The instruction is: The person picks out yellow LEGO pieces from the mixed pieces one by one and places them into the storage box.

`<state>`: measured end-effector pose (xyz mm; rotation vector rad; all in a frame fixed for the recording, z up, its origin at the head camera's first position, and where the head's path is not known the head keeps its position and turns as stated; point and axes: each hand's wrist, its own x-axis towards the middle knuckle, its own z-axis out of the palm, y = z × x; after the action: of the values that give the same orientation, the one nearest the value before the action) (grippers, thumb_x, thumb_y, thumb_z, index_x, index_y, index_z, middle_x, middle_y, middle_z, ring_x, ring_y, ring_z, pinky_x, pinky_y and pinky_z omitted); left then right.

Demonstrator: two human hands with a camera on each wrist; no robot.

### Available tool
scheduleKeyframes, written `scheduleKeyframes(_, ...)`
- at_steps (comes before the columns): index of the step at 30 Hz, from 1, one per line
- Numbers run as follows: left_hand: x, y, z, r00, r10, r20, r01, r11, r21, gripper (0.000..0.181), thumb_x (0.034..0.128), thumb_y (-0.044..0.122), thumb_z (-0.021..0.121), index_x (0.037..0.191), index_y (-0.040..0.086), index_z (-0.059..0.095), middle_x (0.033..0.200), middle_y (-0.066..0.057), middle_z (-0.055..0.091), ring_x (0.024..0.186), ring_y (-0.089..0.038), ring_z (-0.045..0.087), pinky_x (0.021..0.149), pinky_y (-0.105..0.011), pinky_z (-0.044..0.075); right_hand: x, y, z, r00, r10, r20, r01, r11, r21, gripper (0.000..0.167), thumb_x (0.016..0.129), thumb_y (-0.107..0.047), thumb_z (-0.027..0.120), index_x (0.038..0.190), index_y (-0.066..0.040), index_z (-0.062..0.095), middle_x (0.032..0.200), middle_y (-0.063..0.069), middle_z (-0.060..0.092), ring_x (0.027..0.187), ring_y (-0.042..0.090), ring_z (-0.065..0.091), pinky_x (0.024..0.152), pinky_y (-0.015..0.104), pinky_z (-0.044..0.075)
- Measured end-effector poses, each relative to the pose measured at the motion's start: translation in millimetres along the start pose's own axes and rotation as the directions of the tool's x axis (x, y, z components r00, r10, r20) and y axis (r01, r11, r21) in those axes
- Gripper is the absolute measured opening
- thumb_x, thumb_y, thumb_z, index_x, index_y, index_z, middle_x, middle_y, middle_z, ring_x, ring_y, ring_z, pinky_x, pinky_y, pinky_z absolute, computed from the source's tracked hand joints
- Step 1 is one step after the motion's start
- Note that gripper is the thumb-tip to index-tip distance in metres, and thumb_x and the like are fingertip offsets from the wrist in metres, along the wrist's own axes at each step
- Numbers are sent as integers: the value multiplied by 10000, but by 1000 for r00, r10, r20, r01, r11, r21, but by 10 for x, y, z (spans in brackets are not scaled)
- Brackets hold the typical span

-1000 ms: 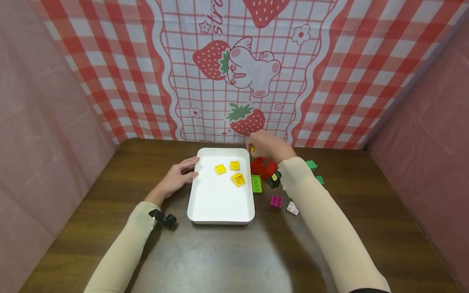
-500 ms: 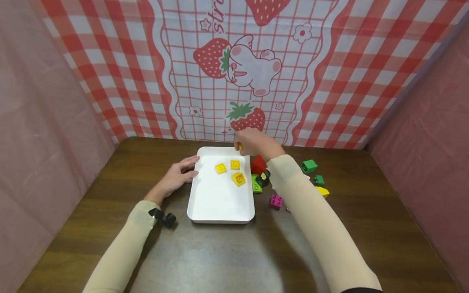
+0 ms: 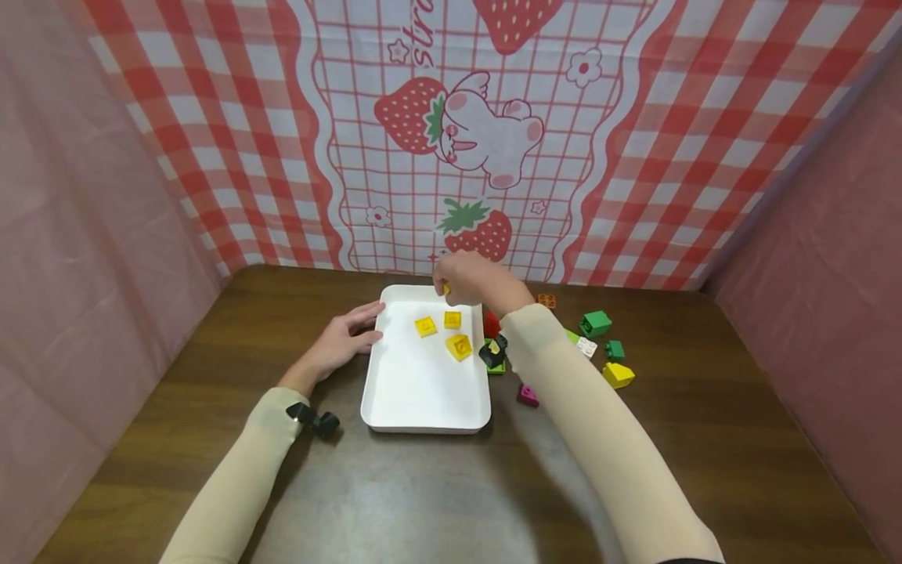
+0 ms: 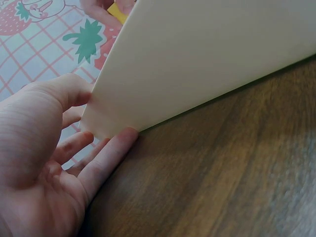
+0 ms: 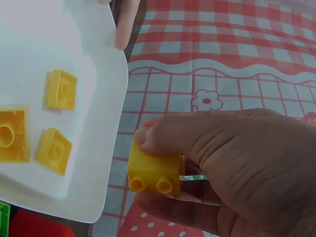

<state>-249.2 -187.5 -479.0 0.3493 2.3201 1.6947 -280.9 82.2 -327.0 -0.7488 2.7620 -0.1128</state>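
My right hand [image 3: 468, 276] pinches a yellow toy brick [image 5: 155, 168] between thumb and fingers, over the far end of a white tray [image 3: 423, 395]. Two studs on that brick show in the right wrist view. Inside the tray lie a thin yellow brick [image 3: 426, 327], a second small yellow brick [image 3: 452, 319] and a larger yellow brick [image 3: 460, 347], hollow sides up. Along the tray's left side my left hand [image 3: 343, 341] rests, its relaxed fingertips touching the outer wall, as the left wrist view [image 4: 44, 148] also shows.
Right of the tray are a red piece [image 3: 492, 324], a lime green brick [image 3: 496, 368] and a magenta brick [image 3: 528, 395], partly hidden by my right arm. Farther right lie a green brick [image 3: 595, 323], a white brick [image 3: 586, 347] and a yellow brick [image 3: 618, 375]. A checked cloth [image 3: 655, 157] hangs behind.
My right hand has moved left with the yellow brick, from beyond the tray's far right corner to over its far end. The left hand and tray stay put.
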Motion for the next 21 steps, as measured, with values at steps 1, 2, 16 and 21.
scheduleKeyframes(1, 2, -2, -1, 1000, 0, 1, 0, 1000, -1, 656, 1129, 92, 674, 1733, 84, 419, 1879, -159, 293, 1627, -460, 471, 1037, -302, 671, 7, -7, 3, 1000, 0, 3, 0, 1000, -5, 288, 1046, -100, 808, 1334, -86, 795, 1363, 83, 773, 1185, 290, 694, 1128, 411, 656)
scheduleKeyframes(2, 0, -3, -5, 1000, 6, 4, -6, 1000, 1, 654, 1129, 93, 674, 1731, 78, 420, 1878, -165, 291, 1628, -463, 467, 1031, -298, 673, 14, -14, 6, 1000, -2, 6, 2, 1000, -11, 288, 1048, -101, 807, 1335, -85, 796, 1373, 82, 771, 1192, 291, 697, 1132, 410, 655)
scheduleKeyframes(16, 7, -4, -15, 1000, 18, 0, -18, 1000, 3, 638, 1133, 85, 663, 1726, 69, 427, 1878, -166, 290, 1627, -473, 466, 1017, -286, 679, 69, -61, 160, 996, -80, -32, 78, 996, -52, 278, 1024, -126, 840, 1302, -120, 824, 1366, 66, 795, 1159, 268, 707, 1093, 373, 667)
scheduleKeyframes(21, 9, -8, -14, 1000, 7, 1, -7, 1000, 19, 636, 1138, 98, 659, 1729, 80, 426, 1883, -155, 284, 1638, -466, 455, 1047, -318, 673, 64, -90, 246, 997, -70, -18, 70, 997, -22, 270, 1032, -115, 830, 1302, -112, 821, 1356, 74, 802, 1127, 275, 705, 1074, 378, 673)
